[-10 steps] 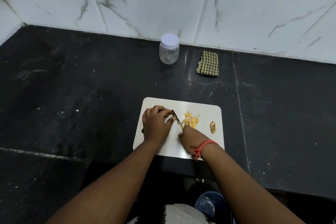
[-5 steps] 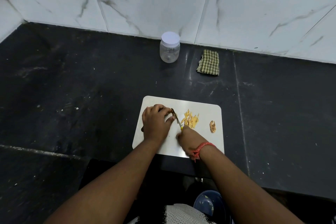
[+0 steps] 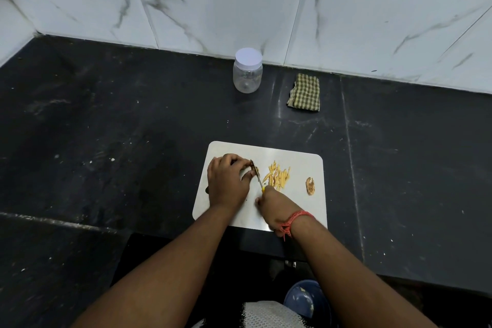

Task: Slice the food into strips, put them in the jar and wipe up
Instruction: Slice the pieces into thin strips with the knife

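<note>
**Slicing partly done; jar and cloth untouched**

While the jar (image 3: pixel 247 71) stands lidded at twelve o'clock from the cutting board (image 3: pixel 300 162), the head view shows the cutting only partly done. The left hand (image 3: pixel 226 184) curls its fingers over the uncut piece of food (image 3: pixel 253 165), pinning it on the board. The right hand (image 3: pixel 274 205) grips a knife (image 3: pixel 258 178), blade against that piece. A heap of pale strips (image 3: pixel 277 176) lies at three o'clock from the blade, and a brown offcut (image 3: pixel 310 185) sits further toward three o'clock, near the board's right edge. Judging from this, filling the jar and wiping with the checked cloth (image 3: pixel 304 92) remain. Open dark counter (image 3: pixel 106 141) lies between board and jar; the board's near edge reaches the counter's front lip.
</note>
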A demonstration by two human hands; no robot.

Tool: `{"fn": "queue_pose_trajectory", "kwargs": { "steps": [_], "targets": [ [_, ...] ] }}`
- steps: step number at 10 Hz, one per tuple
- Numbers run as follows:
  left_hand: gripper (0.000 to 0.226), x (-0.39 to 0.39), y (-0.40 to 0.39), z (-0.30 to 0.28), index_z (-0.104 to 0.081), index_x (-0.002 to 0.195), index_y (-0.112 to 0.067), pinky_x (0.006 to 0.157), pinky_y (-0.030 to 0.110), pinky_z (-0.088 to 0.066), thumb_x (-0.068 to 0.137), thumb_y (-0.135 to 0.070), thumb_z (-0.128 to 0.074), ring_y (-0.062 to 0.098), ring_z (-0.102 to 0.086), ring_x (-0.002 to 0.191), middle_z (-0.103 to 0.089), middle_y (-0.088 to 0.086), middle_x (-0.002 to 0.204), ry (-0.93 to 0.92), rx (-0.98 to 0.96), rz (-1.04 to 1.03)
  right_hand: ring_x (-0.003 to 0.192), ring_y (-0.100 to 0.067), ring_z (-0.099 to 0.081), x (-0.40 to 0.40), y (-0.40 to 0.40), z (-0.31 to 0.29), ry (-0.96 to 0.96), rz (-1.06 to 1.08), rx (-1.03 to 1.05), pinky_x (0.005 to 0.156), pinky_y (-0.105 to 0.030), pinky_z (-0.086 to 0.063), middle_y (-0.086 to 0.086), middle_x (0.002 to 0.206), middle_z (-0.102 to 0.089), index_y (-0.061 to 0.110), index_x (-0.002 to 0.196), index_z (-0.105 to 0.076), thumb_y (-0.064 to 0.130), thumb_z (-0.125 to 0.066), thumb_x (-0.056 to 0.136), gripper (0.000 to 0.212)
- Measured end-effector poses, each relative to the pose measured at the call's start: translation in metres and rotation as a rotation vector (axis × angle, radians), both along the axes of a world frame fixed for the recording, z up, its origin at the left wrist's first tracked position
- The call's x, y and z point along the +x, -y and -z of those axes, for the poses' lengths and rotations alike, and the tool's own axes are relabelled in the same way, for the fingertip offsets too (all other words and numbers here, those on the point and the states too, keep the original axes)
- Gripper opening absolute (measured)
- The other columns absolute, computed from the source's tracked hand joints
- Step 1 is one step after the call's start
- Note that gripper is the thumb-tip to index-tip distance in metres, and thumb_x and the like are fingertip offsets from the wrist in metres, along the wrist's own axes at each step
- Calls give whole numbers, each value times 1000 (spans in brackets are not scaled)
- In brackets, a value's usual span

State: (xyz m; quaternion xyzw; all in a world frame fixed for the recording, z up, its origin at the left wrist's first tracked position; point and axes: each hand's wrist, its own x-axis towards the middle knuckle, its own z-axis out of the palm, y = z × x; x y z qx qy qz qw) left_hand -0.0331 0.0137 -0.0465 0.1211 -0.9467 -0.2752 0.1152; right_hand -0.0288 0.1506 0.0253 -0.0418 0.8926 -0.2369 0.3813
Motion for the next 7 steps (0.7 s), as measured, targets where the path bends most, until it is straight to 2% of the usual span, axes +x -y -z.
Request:
{"fn": "queue_pose_trajectory", "kwargs": {
  "steps": [1, 2, 3, 4, 5, 6, 7],
  "targets": [
    [27, 0, 0, 1, -73, 113, -29, 106, 41, -38, 89, -40, -70, 17, -48, 108, -61, -8, 112, 8, -5, -4, 67, -28, -60, -2, -6, 1, 74, 16, -49, 41, -20, -38, -15, 84, -61, 7, 107, -44, 11, -44, 99, 9],
    [27, 0, -1, 1, -73, 113, -26, 107, 43, -39, 90, -40, -69, 18, -49, 108, -61, -7, 112, -2, -19, -4, 44, -14, -33, -7, -15, -2, 245, 148, -178, 44, -23, -25, -1, 55, -49, 4, 92, -40, -10, -39, 92, 14],
    [26, 0, -1, 2, -73, 112, -26, 107, 45, -38, 90, -40, -68, 20, -49, 109, -61, -6, 112, -6, -38, 0, 46, -17, -38, -10, -16, -4, 218, 106, -120, 46, -27, -28, -10, 64, -47, 1, 93, -42, -6, -40, 94, 8],
    [25, 1, 1, 2, -72, 111, -27, 108, 46, -36, 89, -39, -68, 21, -49, 110, -60, -6, 113, -20, -44, 30, 72, -27, -59, -7, -12, 0, 34, 13, -14, 52, -22, -42, -8, 82, -51, 9, 102, -41, 15, -43, 101, 7],
    [25, 2, 2, 1, -71, 111, -29, 110, 47, -34, 89, -39, -67, 21, -48, 110, -59, -7, 113, -31, -40, 49, 111, -31, -59, -1, -5, 1, -26, -43, 46, 78, -26, -39, -8, 100, -47, 15, 101, -39, 20, -44, 100, 7],
    [25, 2, 1, 2, -71, 110, -29, 109, 49, -36, 88, -39, -66, 21, -49, 108, -59, -7, 111, -33, -45, 44, 113, -32, -58, -2, -5, 4, -22, -35, 49, 83, -31, -43, -14, 114, -57, 16, 102, -39, 21, -44, 100, 7],
    [26, 2, 1, 1, -72, 109, -29, 109, 49, -36, 88, -41, -63, 19, -49, 108, -59, -7, 111, -29, -45, 39, 114, -32, -58, -2, -5, 5, -32, -24, 39, 87, -31, -44, -20, 124, -57, 17, 102, -37, 22, -42, 101, 8]
  ]
}}
